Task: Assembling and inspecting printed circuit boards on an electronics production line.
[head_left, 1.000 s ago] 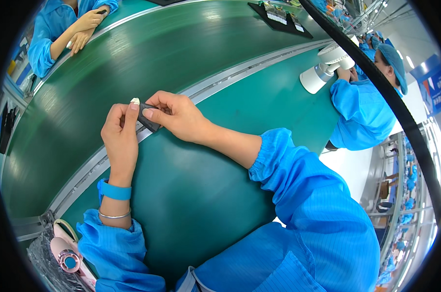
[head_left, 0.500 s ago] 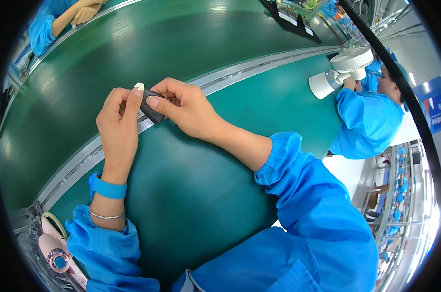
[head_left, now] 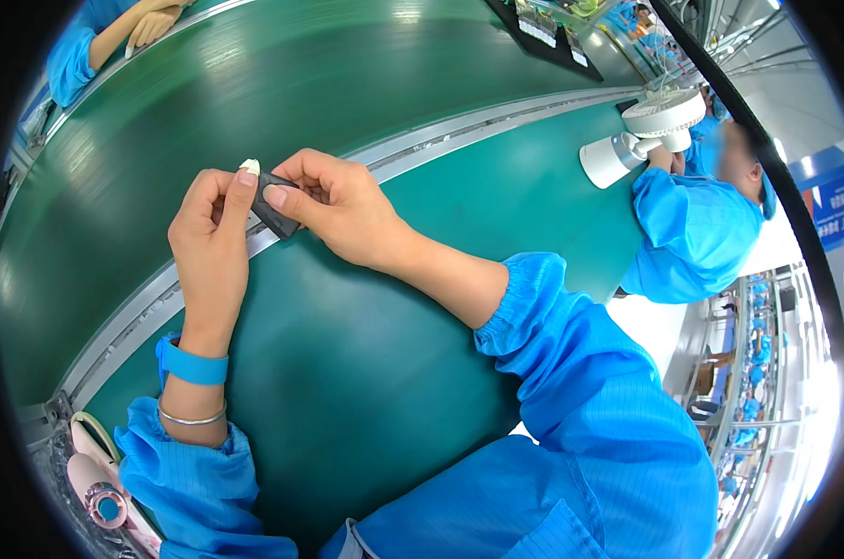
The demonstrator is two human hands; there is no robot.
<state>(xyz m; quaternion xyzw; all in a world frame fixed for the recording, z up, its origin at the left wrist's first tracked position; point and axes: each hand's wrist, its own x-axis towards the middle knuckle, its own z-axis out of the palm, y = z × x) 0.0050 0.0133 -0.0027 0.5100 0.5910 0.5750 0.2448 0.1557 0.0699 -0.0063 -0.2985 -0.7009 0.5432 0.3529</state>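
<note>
A small flat black rectangular piece (head_left: 277, 216) is held above the metal rail, tilted, between my two hands. My right hand (head_left: 343, 205) is closed on it, thumb pressed on its upper face and the other fingers curled beneath. My left hand (head_left: 211, 219) is closed in a pinch against the piece's left edge, its fingertips mostly hidden. A small white bit (head_left: 249, 166) shows at my left thumb tip; whether it covers the thumb or is pinched, I cannot tell. A blue band (head_left: 198, 367) and a silver bangle sit on my left wrist.
A metal rail (head_left: 422, 147) separates the green work surface (head_left: 375, 373) from a green conveyor belt (head_left: 347, 74). A white fan (head_left: 613, 158) stands right, near a co-worker in blue (head_left: 697, 228). Another person's hands (head_left: 156, 23) rest across the belt. A pink device (head_left: 96, 484) lies lower left.
The whole view has shifted slightly, so everything sits a little further left. Both hands keep nearly the same hold on the black piece.
</note>
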